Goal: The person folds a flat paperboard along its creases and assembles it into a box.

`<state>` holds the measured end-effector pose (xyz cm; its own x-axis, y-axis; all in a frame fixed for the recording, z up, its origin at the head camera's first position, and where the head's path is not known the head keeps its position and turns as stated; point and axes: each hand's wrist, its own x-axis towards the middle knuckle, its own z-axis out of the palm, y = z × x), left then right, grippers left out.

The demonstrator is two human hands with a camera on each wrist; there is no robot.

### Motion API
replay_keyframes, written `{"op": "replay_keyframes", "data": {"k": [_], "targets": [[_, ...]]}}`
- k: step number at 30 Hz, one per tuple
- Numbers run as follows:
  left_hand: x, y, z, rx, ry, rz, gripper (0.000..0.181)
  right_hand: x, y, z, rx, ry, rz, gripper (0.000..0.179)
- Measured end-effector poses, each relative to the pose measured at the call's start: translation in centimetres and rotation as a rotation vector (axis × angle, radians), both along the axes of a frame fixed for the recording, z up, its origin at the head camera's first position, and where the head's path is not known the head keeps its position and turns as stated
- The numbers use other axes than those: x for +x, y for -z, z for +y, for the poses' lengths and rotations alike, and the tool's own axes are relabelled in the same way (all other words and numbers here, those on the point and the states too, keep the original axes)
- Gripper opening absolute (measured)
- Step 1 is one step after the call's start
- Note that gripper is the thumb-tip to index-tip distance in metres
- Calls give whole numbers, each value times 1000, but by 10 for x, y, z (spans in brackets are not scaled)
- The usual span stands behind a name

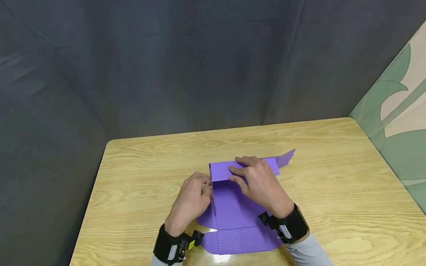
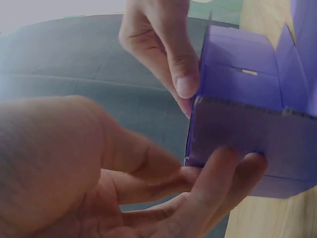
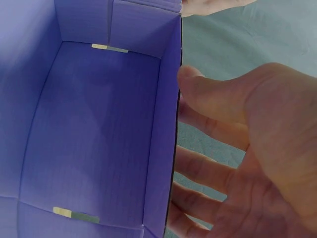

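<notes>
A partly folded purple cardboard box (image 1: 236, 203) lies on the table, its far and left walls raised. At the far left corner my left hand (image 1: 192, 196) holds the left wall, with fingertips against the outer side panel (image 2: 292, 144) in the left wrist view. My right hand (image 1: 261, 183) reaches over the far wall's folded panel (image 1: 220, 171) and grips it; in the right wrist view the thumb (image 3: 210, 94) lies at the wall's edge, the other fingers behind it. A flap (image 1: 285, 158) sticks out at the far right. Small slots (image 3: 110, 48) show in the box floor.
The wooden table (image 1: 127, 199) extends around the box on all sides. The box's flat front panel (image 1: 241, 240) lies towards me, between my forearms. A dark curtain (image 1: 192, 67) hangs behind the table, and a leaf-patterned cloth (image 1: 420, 153) borders its right side.
</notes>
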<state>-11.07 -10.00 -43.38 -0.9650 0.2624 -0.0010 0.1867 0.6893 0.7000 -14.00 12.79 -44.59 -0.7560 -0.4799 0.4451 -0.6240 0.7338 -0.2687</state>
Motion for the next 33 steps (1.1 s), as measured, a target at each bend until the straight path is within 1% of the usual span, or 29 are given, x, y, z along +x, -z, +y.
{"op": "replay_keyframes", "data": {"k": [4, 8, 11, 14, 16, 19, 22, 25, 28, 33], "targets": [[-1, 0, -4, 37, 25, -43, 16, 0, -1, 0, -5, -5, -5, 28], [-3, 2, -7, 80, 32, -82, 17, 0, -1, -1, 3, -2, -7, 28], [-5, 4, -7, 135, 18, -118, 18, 0, -2, -3, 15, 4, -8, 29], [-6, 6, -7, 166, -8, -115, 20, 0, -2, -3, 23, 6, -4, 28], [-7, 9, -6, 158, -26, -82, 24, 0, -2, -4, 27, 4, 1, 28], [-8, 13, -6, 136, -45, -14, 34, 0, -2, -5, 30, -8, 8, 27], [-8, 16, -5, 101, -55, 39, 42, 0, -3, -6, 31, -17, 10, 27], [-8, 20, -4, 47, -61, 91, 47, 0, -4, -7, 33, -22, 9, 27], [-9, 24, -2, 8, -58, 125, 53, 0, -4, -8, 37, -26, 8, 27], [-13, 32, 1, -21, -74, 164, 59, -2, -4, -9, 43, -30, 15, 27]]}}
